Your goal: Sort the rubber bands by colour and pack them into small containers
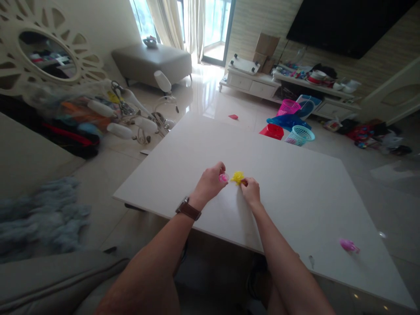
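Over the middle of the white table [295,188], my left hand [210,181] is closed around a small clear round container with pink inside [224,177]. My right hand [251,190] pinches the edge of a bright yellow tangled piece [237,177], just right of the container; its exact kind is too small to make out. A narrow gap separates the container from the yellow piece. A brown-strapped watch [188,208] sits on my left wrist.
A pink-purple toy [348,246] and a small clear item [311,261] lie near the table's right front. Beyond the far edge stand a red bucket [273,131] and a turquoise basket [299,135]. A lamp with white shades [146,124] lies left.
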Tool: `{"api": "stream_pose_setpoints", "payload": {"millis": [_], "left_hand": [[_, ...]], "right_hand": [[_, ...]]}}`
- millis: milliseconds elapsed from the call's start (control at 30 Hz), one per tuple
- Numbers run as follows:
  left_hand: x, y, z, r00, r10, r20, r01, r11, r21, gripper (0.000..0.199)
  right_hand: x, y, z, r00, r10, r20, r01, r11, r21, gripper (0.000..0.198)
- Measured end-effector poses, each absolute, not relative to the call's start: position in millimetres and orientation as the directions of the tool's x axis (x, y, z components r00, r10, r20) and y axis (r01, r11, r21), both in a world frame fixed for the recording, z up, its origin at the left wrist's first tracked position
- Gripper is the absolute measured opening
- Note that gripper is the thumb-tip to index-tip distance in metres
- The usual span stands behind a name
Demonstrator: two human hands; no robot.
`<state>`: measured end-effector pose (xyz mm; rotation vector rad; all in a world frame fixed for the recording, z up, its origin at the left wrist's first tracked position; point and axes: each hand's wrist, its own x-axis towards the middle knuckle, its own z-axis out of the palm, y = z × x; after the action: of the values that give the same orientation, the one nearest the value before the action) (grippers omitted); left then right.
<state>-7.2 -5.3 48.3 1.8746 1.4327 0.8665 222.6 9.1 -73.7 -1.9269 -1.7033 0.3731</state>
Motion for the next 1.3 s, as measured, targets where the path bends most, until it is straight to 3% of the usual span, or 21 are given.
{"api": "stream_pose_setpoints", "payload": {"millis": [233,400,533,800,967,1100,1300], "left_hand": [[2,-10,50,0.242,0.964,0.114,0.575,-0.237,0.783,0.024],[16,-14,48,0.294,0.951,0.099,0.597,-0.263,0.758,0.025],[29,-17,46,0.345,0.932,0.110,0.619,-0.314,0.720,0.027],[52,-23,42,0.435,0.891,0.126,0.612,-0.396,0.685,0.034],[64,-23,39,0.472,0.871,0.138,0.590,-0.429,0.684,0.038],[71,-22,39,0.480,0.866,0.137,0.560,-0.423,0.713,0.043],[75,-22,43,0.471,0.872,0.136,0.488,-0.386,0.783,0.047]], "right_hand": [[235,1,-46,0.200,0.975,0.099,0.651,-0.057,-0.757,0.015],[243,-14,-24,0.220,0.975,0.013,0.440,-0.087,-0.894,0.033],[243,-33,-4,0.168,0.985,0.047,0.371,-0.019,-0.928,0.037],[238,-55,24,-0.093,0.958,0.270,0.516,0.278,-0.810,0.011],[242,-53,23,-0.312,0.883,0.352,0.627,0.469,-0.621,0.015],[245,-51,22,-0.361,0.855,0.372,0.667,0.516,-0.538,0.019],[249,-52,24,-0.321,0.866,0.384,0.670,0.495,-0.554,0.020]]}}
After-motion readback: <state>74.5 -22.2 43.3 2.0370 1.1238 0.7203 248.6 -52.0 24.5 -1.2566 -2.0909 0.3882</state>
